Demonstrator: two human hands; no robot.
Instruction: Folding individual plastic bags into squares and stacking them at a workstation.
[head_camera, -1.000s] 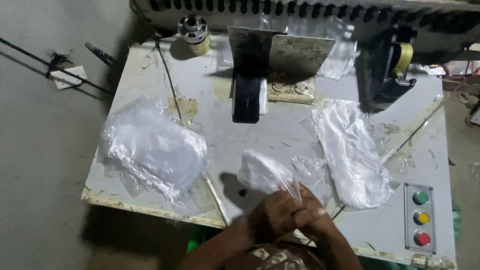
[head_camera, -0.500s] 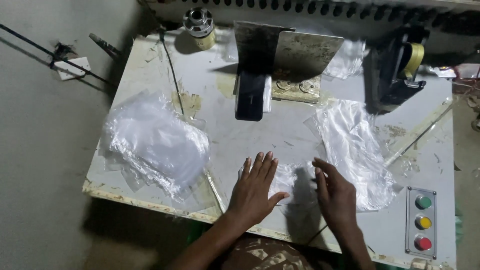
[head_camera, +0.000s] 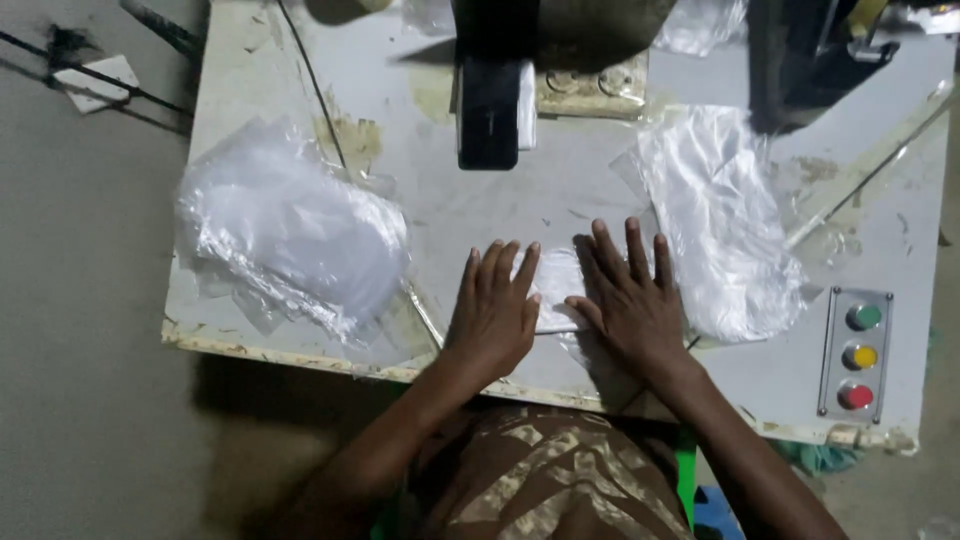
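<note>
My left hand (head_camera: 494, 308) and my right hand (head_camera: 628, 295) lie flat, fingers spread, side by side on the white work table (head_camera: 420, 200). Between and under them is a small clear plastic bag with something white inside (head_camera: 556, 290), pressed down against the table near its front edge. A pile of similar clear bags (head_camera: 290, 235) lies to the left of my left hand. Another heap of clear bags (head_camera: 715, 215) lies just right of my right hand.
A black machine head (head_camera: 490, 100) on a metal plate (head_camera: 590, 90) hangs over the table's middle back. A panel with green, yellow and red buttons (head_camera: 858, 355) sits at the front right. A dark machine part (head_camera: 800, 60) stands back right. Grey floor lies left.
My hands held the small bag up near the front edge, then laid it down and flattened on it. They have since slid closer together; the view has moved nearer the table.
</note>
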